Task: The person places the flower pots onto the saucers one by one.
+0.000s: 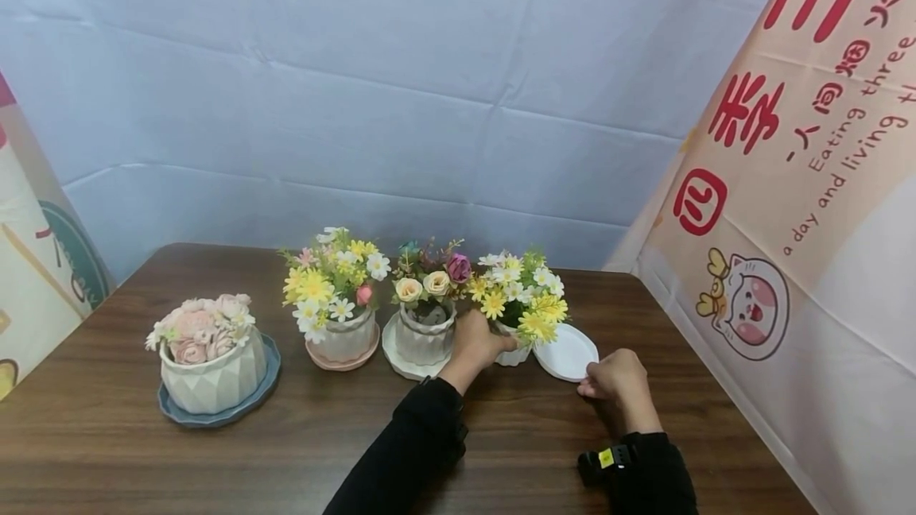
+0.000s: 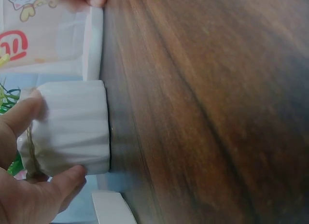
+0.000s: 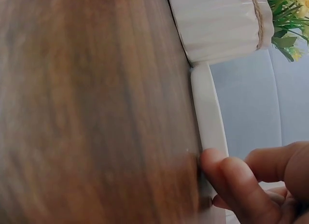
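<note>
My left hand [image 1: 475,346] grips a white ribbed flowerpot [image 2: 72,130], thumb on one side and fingers on the other, near its twine-tied rim. Yellow and white artificial flowers [image 1: 525,292] with green leaves fill this pot, which stands upright on the table. To its right lies a round white saucer [image 1: 564,350], its edge right at the pot's base in the right wrist view. With curled fingers and thumb, my right hand [image 1: 619,380] pinches the saucer's near right rim. The fingertips [image 3: 212,161] sit low at the rim, close to the tabletop.
Left of my hands, three more potted flowers stand on saucers: a purple-and-cream bunch in a grey-white pot [image 1: 425,340], a mixed bunch on a pink saucer [image 1: 343,360], and pale pink blooms in a faceted pot [image 1: 215,380] on a blue saucer. A pale cloth [image 1: 358,102] hangs behind the wooden table [image 1: 286,459].
</note>
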Demonstrator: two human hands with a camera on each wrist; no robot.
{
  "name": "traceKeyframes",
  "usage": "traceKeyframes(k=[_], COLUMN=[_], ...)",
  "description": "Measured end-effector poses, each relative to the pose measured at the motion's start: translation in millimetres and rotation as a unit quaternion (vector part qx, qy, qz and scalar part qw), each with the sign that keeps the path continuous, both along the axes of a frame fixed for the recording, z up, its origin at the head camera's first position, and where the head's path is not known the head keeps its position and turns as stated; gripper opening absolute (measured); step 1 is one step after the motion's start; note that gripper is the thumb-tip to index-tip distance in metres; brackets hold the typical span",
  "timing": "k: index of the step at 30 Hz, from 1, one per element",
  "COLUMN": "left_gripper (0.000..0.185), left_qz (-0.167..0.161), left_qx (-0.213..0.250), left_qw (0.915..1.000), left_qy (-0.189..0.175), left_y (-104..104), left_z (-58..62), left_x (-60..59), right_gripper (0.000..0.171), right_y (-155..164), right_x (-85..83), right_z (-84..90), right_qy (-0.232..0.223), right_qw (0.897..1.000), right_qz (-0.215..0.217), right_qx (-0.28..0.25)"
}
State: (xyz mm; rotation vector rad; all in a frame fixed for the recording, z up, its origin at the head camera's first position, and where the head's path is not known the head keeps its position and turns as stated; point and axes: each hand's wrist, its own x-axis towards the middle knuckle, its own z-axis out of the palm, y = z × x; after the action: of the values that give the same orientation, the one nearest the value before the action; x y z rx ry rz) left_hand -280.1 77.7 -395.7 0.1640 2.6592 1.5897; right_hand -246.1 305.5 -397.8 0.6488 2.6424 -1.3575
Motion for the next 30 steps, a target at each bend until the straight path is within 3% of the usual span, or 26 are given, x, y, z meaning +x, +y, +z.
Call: traceKeyframes(k=[13,25,30], left_gripper=[0.038,0.032,0.035], left_qz=[-0.006,-0.011,-0.012], left_qx=[0.007,0.017,0.017], left_qw=[0.9999,0.9995,0.9997], left_qy=[0.012,0.025,0.012], left_y=[-1,-1,-1], left_z=[-0.7,-0.9,-0.1], left_x=[1.4,1.8,2.2], right_gripper=[0.027,0.028,0.027], right_y=[5,8,8], right_x=[5.6,11.2,14.3], right_z=[8.7,18.9,22.3], right_qy=[0.023,0.015,-0.006], right_qw=[0.999,0.998,0.996], right_qz=[0.011,0.051,0.085], right_qx=[-0.04,-0.019,-0.001])
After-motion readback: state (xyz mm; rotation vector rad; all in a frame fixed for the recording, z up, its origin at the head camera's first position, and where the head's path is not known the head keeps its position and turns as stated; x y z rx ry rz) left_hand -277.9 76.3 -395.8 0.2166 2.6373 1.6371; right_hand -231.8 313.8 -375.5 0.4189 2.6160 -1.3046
